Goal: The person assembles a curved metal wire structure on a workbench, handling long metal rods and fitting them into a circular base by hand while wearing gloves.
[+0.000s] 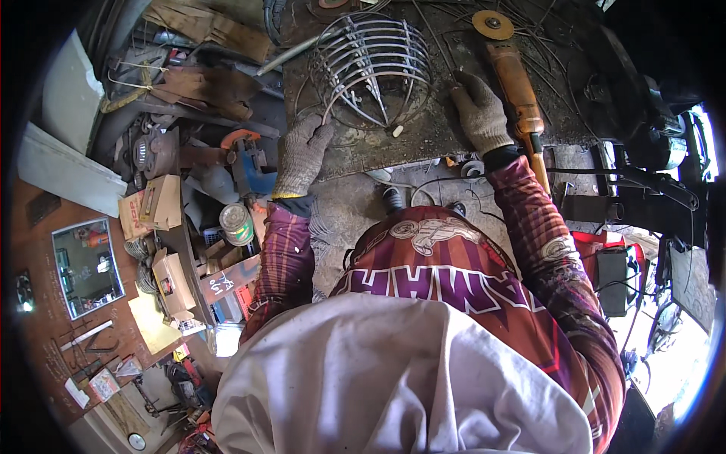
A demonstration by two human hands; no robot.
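Observation:
On the dark workbench [355, 155] stands a cage of bent metal rods [372, 64], curved bars crossing several ribs that meet in a point toward me. My left hand [302, 155], in a knitted glove, is closed on the cage's rod at its near left side. My right hand [482, 115], gloved too, lies on the bench to the right of the cage with its fingers curled. A thin rod runs down to its fingertips, but whether they grip it is hidden. Just right of that hand lies an orange angle grinder [514, 87] with a yellowish disc [492, 25].
Loose thin rods [541, 49] and a cable are scattered over the bench's right side. A small pale piece [397, 132] lies near the front edge. At left are a blue tool [253, 168], a can [236, 224] and cardboard boxes [160, 203]. Dark machinery [643, 113] stands at right.

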